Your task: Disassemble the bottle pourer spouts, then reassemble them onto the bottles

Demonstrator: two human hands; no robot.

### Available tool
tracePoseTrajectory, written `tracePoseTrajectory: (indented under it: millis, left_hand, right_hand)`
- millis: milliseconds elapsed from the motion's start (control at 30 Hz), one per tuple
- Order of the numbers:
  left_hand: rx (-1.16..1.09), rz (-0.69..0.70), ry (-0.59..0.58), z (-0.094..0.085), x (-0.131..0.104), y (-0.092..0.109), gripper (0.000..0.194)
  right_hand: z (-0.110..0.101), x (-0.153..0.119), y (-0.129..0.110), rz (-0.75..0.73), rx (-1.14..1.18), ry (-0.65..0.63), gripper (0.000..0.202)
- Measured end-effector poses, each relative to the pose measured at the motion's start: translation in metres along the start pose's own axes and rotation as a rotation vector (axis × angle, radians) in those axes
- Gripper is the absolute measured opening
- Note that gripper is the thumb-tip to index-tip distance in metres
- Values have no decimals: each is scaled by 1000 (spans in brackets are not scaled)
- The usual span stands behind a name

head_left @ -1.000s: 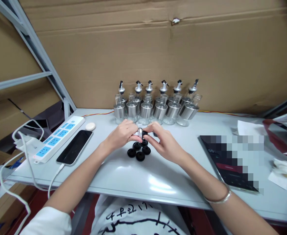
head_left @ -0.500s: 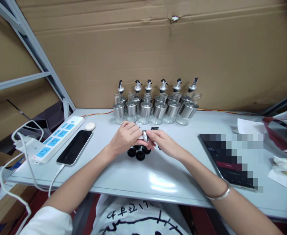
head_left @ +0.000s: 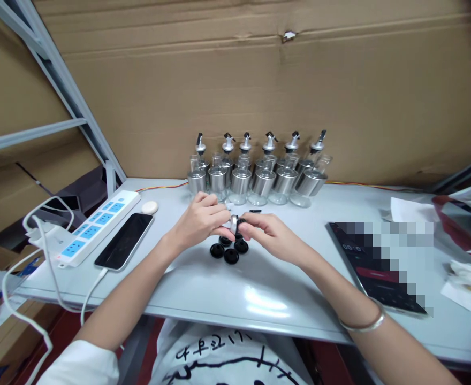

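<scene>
In the head view my left hand [head_left: 204, 220] is closed around a silver pour spout [head_left: 234, 224], its round collar turned to the right. My right hand [head_left: 270, 233] pinches a small black part [head_left: 241, 222] against that collar; the fingertips hide most of it. Just below both hands, several black round stoppers [head_left: 231, 256] lie in a cluster on the table. A small black lever piece [head_left: 255, 211] rests beyond my right fingers. Behind the hands stand glass bottles with steel sleeves [head_left: 241, 182]; the back row carries silver spouts [head_left: 270, 141] with black levers.
On the left are a white power strip [head_left: 99, 227], a phone [head_left: 125, 241] on a cable and a round white object [head_left: 150, 207]. A tablet [head_left: 374, 267] and crumpled paper [head_left: 470, 275] lie on the right. Cardboard [head_left: 227, 80] walls the back of the grey table [head_left: 203, 289].
My right fingers have shifted their hold and drawn slightly away from the spout, so a black part shows at its collar. The view has moved slightly.
</scene>
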State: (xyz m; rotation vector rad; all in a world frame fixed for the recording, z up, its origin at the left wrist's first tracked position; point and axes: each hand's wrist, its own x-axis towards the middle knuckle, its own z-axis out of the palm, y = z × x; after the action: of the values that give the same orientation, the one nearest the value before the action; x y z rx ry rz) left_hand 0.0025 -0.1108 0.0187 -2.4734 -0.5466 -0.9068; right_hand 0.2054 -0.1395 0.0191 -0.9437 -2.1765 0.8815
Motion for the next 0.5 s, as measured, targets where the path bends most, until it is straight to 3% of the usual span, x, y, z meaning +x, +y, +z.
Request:
tracePoseTrajectory:
  millis: [167, 333, 500]
  left_hand:
    - [-21, -29, 0, 2, -2, -2, 54]
    - [-89, -83, -41, 2, -4, -3, 54]
    - [-184, -167, -112, 6, -6, -2, 56]
  right_hand:
    - [-4, -1, -5, -121, -262, 78, 27]
    - [-3, -2, -1, -266, -395, 131, 27]
    - [-3, -1, 4, -306, -458, 153, 24]
